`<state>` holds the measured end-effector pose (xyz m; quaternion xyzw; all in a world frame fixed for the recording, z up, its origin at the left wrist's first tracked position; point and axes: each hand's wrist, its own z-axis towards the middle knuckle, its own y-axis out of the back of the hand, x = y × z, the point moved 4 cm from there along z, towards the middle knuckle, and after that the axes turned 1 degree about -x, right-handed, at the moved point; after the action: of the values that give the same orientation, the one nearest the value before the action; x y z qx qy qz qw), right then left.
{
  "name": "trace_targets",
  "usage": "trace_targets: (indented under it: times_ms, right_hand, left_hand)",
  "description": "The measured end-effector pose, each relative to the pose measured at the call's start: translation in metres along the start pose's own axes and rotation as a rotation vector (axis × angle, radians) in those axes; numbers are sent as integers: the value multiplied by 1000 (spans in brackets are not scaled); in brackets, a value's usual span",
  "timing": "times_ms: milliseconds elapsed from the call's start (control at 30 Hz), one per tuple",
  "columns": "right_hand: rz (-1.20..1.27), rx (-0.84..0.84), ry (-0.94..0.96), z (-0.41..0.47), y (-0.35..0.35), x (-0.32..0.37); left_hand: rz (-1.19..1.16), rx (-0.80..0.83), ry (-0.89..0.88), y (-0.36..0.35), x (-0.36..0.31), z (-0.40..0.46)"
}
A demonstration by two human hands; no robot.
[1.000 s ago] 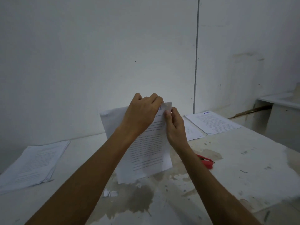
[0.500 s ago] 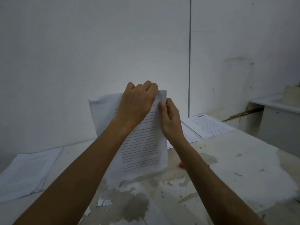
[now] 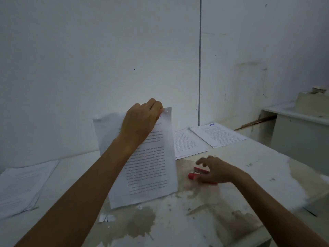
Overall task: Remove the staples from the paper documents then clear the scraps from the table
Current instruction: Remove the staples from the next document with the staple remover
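Left hand (image 3: 140, 122) pinches the document (image 3: 149, 163) upright; right hand (image 3: 215, 171), fingers spread, reaches the red remover (image 3: 195, 172) beside it. Scraps (image 3: 106, 218) below remain, so plenty left.

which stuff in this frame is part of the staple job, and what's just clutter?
Job:
- held document, left hand pinching its top corner
- red staple remover, right hand reaching over it
- paper scraps
- paper stack
- flat documents

Lying about:
- side counter
- wooden stick
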<state>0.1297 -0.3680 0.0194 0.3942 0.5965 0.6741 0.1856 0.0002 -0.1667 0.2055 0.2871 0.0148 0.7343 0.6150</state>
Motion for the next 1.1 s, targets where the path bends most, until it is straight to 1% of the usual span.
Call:
trace_targets:
  times_ms: [33,100,200,333,433,500,600,633,700,767,867,1100]
  right_hand:
    - [-58,38,-38,-3,-8,-6]
    - [-83,42,-68,-5,-19,-12]
    - [-70,-19,-80,-5,-22,-17]
    - [-51,-28,-63,1,-25,-21]
    - [19,-42,-47,6,-26,-21]
    - [126,-103,4,5,-17,-18]
    - [349,-221,151,-2,20,-2]
    - [399,-265,199,-6,38,7]
    - [425,-336,287,-13,78,26]
    - [363,-387,371,-20,115,47]
    - [202,-431,461,-25,155,74]
    - [-131,-478,531,-21,188,102]
  left_hand:
    - [3,2,4,0,-1,-1]
    - [1,4,7,1,-2,-1]
    - [-8,0,4,3,-4,-1]
    - [-26,3,15,3,-4,-1]
    - [-59,9,33,3,-3,-1]
    - [-71,14,31,3,-3,-1]
    - [-93,18,19,5,-3,0]
    - [-106,17,18,6,-2,0]
    - [-117,14,18,8,-1,2]
    - [-123,9,8,10,-1,4]
    - [-158,2,-6,12,-2,6]
    - [-158,-18,-34,17,-5,8]
